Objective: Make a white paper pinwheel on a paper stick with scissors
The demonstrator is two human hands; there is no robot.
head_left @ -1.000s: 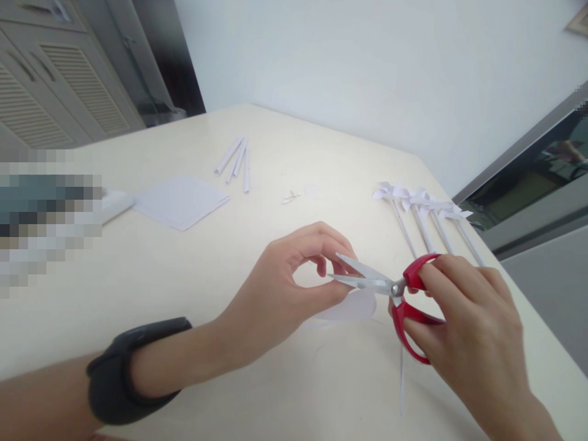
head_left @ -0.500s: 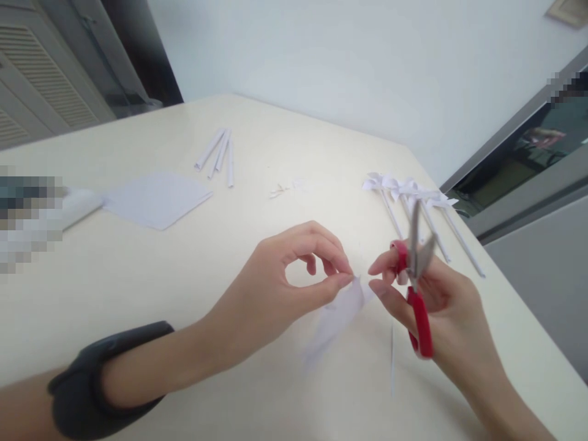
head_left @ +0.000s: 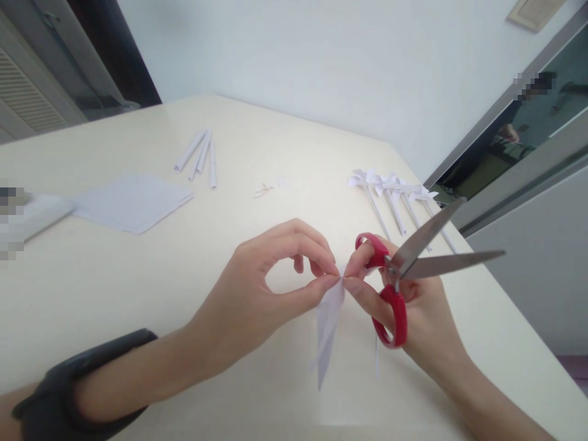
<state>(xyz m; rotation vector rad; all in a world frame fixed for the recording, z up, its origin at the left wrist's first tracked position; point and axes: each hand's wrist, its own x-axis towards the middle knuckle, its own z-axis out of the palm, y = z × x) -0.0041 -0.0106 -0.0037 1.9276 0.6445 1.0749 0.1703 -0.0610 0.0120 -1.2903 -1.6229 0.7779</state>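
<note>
Evidently, a white paper (head_left: 329,331) is pinched by the left hand (head_left: 250,288) and the right hand (head_left: 422,312), each grip narrow, above the tabletop (head_left: 257,392), inward from its right edge. Red scissors (head_left: 413,269) are hooked on the right fingers, blades turned away, presumably so fingertips can pinch.

Head view, down across table (head_left: 225,214)
</note>
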